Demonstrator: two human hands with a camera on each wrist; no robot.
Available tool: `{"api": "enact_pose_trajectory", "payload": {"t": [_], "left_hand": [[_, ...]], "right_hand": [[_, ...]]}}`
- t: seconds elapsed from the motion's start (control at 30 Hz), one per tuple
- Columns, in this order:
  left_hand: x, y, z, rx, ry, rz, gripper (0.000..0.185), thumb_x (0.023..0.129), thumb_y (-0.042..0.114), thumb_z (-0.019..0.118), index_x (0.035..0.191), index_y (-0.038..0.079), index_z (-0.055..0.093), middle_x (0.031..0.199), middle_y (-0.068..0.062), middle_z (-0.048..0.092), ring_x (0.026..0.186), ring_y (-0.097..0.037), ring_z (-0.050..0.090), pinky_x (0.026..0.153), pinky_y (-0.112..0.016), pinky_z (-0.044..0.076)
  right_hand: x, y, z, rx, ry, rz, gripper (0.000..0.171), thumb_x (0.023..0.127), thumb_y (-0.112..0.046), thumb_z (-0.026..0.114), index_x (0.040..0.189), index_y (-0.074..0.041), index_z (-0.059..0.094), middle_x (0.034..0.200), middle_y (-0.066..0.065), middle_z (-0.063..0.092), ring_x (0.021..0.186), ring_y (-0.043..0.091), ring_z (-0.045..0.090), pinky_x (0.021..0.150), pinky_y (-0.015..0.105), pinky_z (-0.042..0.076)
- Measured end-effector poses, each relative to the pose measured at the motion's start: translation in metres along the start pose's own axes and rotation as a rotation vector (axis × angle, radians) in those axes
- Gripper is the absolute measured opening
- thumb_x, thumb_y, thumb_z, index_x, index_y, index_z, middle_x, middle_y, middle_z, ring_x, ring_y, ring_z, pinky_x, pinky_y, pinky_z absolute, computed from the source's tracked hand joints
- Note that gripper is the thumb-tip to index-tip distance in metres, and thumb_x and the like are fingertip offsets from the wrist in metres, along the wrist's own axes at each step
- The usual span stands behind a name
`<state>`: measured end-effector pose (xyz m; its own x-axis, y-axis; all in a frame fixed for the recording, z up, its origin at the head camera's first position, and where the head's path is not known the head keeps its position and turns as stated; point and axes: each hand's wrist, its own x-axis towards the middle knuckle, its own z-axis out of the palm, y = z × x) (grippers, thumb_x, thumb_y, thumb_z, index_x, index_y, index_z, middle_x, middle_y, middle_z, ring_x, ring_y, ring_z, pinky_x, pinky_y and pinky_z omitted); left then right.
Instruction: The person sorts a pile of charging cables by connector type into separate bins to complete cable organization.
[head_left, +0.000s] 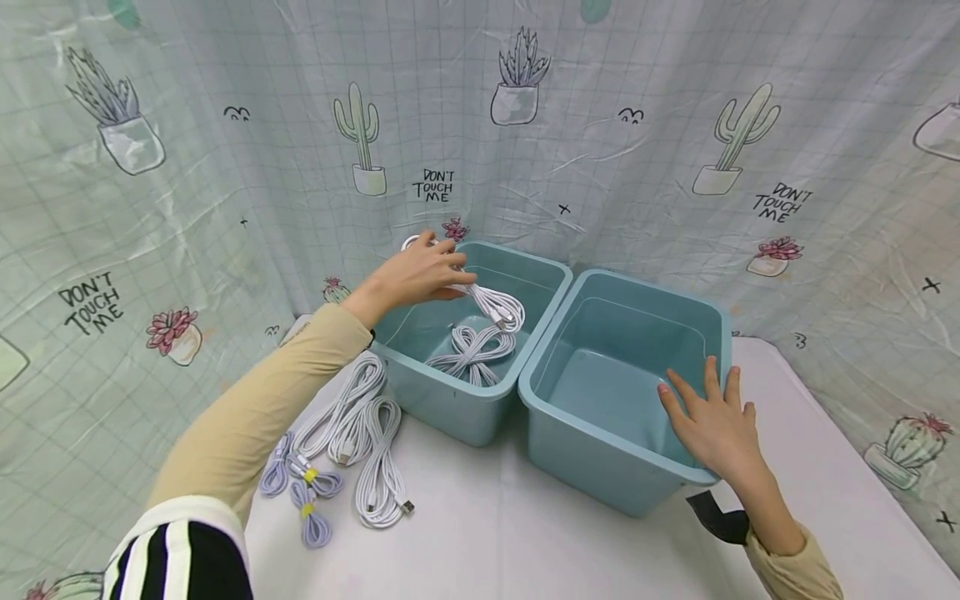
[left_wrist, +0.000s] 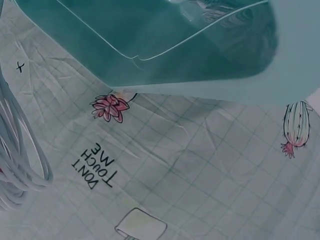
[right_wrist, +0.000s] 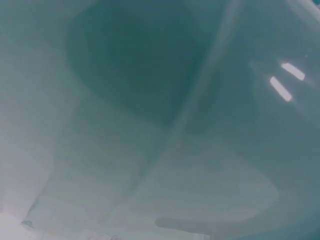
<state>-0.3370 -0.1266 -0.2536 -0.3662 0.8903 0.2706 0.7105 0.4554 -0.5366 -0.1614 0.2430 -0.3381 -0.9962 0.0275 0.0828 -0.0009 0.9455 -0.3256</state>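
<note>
Above the left blue-green bin (head_left: 431, 379), my left hand (head_left: 423, 271) holds a coiled white cable (head_left: 501, 308), whose loops stick out on both sides of the fingers. Part of that cable (left_wrist: 22, 150) shows at the left edge of the left wrist view. Another bundled white cable (head_left: 476, 354) lies on the bin's floor below. My right hand (head_left: 716, 425) is spread over the near right corner of the right blue-green bin (head_left: 600, 442), fingers straight; whether it touches the rim I cannot tell. The right wrist view shows only blurred bin wall (right_wrist: 150, 165).
Left of the bins, several coiled white cables (head_left: 381, 467) lie on the white table (head_left: 480, 533). Several smaller lavender cables (head_left: 311, 517) lie beside them, some with yellow ties. A cactus-print curtain (head_left: 465, 108) hangs close behind the bins. The two bins stand side by side.
</note>
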Motion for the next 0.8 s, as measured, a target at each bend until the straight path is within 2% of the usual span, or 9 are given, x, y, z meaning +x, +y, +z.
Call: {"api": "enact_pose_trajectory", "payload": {"t": [0.2, 0.37, 0.5, 0.67, 0.8], "left_hand": [[0.009, 0.001, -0.001, 0.009, -0.006, 0.014, 0.020, 0.086, 0.036, 0.054, 0.103, 0.027, 0.058, 0.098, -0.002, 0.059, 0.095, -0.026, 0.048, 0.087, -0.053, 0.037], [0.012, 0.003, -0.002, -0.022, 0.007, 0.005, 0.016, 0.088, 0.030, 0.053, 0.103, 0.026, 0.058, 0.096, -0.002, 0.058, 0.093, -0.024, 0.047, 0.089, -0.054, 0.038], [0.010, 0.004, -0.003, -0.053, 0.023, -0.015, 0.018, 0.087, 0.029, 0.055, 0.104, 0.026, 0.060, 0.093, -0.001, 0.057, 0.091, -0.024, 0.047, 0.089, -0.054, 0.037], [0.004, 0.005, -0.002, -0.048, 0.021, 0.001, 0.017, 0.087, 0.029, 0.055, 0.103, 0.025, 0.059, 0.090, -0.001, 0.057, 0.087, -0.024, 0.047, 0.083, -0.050, 0.038], [-0.001, 0.008, -0.002, -0.047, 0.050, 0.008, 0.015, 0.087, 0.028, 0.056, 0.101, 0.024, 0.058, 0.090, -0.001, 0.057, 0.086, -0.024, 0.047, 0.082, -0.049, 0.038]], "right_hand": [[0.000, 0.000, 0.000, 0.018, 0.014, 0.000, 0.068, 0.093, -0.053, 0.018, 0.136, -0.003, 0.033, 0.142, 0.034, -0.003, 0.127, 0.055, -0.014, 0.086, 0.076, 0.005], [0.000, -0.001, 0.000, 0.018, 0.020, -0.002, 0.068, 0.093, -0.053, 0.019, 0.135, -0.003, 0.034, 0.142, 0.034, -0.002, 0.127, 0.055, -0.014, 0.086, 0.076, 0.005], [0.000, -0.001, 0.000, 0.019, 0.016, -0.002, 0.068, 0.093, -0.053, 0.019, 0.135, -0.002, 0.034, 0.142, 0.034, -0.004, 0.127, 0.055, -0.014, 0.086, 0.076, 0.005], [-0.001, -0.001, 0.000, 0.020, 0.009, 0.002, 0.066, 0.093, -0.051, 0.021, 0.135, -0.002, 0.034, 0.142, 0.034, -0.004, 0.126, 0.055, -0.015, 0.086, 0.076, 0.005], [-0.001, -0.001, 0.000, 0.017, 0.017, -0.003, 0.066, 0.093, -0.052, 0.020, 0.135, -0.002, 0.034, 0.142, 0.035, -0.002, 0.126, 0.055, -0.014, 0.086, 0.076, 0.005]]}}
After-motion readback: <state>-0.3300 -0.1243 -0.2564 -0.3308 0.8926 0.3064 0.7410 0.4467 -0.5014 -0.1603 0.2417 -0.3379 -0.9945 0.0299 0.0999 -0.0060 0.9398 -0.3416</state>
